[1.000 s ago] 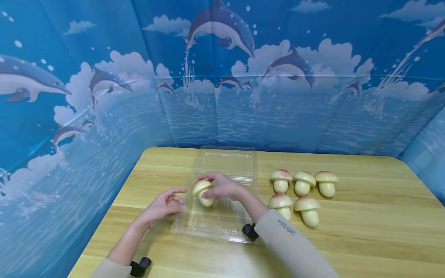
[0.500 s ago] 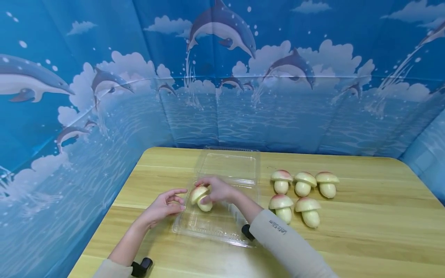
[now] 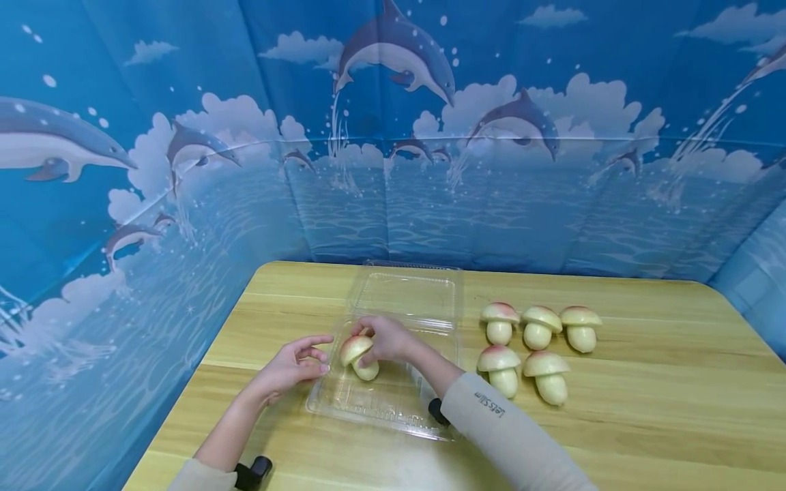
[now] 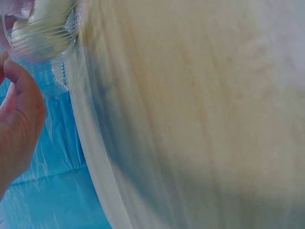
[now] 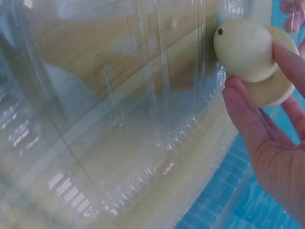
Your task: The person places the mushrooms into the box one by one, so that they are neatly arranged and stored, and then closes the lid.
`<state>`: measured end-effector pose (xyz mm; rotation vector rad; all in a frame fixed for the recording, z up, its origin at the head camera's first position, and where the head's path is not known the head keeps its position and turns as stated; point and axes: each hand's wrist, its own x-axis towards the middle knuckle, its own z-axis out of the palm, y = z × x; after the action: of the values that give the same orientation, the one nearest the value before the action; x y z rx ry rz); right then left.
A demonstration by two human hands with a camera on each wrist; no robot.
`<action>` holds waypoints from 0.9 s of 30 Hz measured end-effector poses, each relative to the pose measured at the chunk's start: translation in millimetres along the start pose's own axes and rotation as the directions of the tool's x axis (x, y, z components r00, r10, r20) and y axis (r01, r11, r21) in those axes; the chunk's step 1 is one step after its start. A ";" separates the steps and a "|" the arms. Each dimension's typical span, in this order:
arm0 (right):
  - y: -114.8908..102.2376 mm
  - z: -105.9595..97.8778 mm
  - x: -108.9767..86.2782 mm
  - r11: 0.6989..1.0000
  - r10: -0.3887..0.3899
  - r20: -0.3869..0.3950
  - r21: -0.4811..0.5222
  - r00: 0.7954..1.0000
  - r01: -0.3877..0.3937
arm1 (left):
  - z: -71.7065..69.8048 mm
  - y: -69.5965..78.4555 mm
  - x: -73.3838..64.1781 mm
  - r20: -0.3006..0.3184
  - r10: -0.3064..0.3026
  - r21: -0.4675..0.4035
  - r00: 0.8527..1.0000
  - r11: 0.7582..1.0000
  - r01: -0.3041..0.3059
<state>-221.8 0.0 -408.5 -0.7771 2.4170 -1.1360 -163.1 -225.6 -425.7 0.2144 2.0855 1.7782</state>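
My right hand [image 3: 391, 339] grips a toy mushroom [image 3: 355, 350], pale yellow with a reddish cap, inside the left part of a clear plastic clamshell box [image 3: 374, 409]. In the right wrist view the thumb and fingers of the right hand [image 5: 269, 148] hold the mushroom [image 5: 245, 50] from its sides, its stem end facing the camera. At the box's left edge is my left hand [image 3: 288, 368], fingers loosely bent and holding nothing visible. The left wrist view has the left hand [image 4: 21, 119] close beside the box wall; whether it touches is unclear.
Several more toy mushrooms [image 3: 537, 335] lie in two rows right of the box. The box's lid [image 3: 405, 293] lies folded back toward the far table edge. A blue dolphin-print curtain [image 3: 393, 198] surrounds the wooden table [image 3: 663, 382] behind and at the sides.
The right hand has brought the mushroom slightly nearer the person within the box, tilting it and then turning it more upright. The left hand stays almost in place. The camera view shifts slightly.
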 end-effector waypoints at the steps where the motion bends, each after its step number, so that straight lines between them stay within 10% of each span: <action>1: -1.0 0.3 -0.4 1.000 0.012 -0.011 -0.012 1.000 -0.012 | -0.2 -0.4 0.2 0.000 -0.001 -0.002 1.000 1.000 0.001; 10: -1.6 -0.2 -0.6 0.985 0.164 -0.141 -0.036 0.976 -0.171 | 0.1 -0.7 1.4 -0.008 -0.011 -0.009 1.000 1.000 0.011; 27: -0.5 -4.0 -3.2 0.970 0.197 -0.040 0.150 0.980 -0.189 | 0.4 -0.9 2.2 -0.013 -0.018 -0.010 1.000 1.000 0.018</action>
<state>-221.2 4.0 -405.5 -0.4593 2.3608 -1.2513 -164.8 -224.6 -427.1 0.1812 2.0809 1.7832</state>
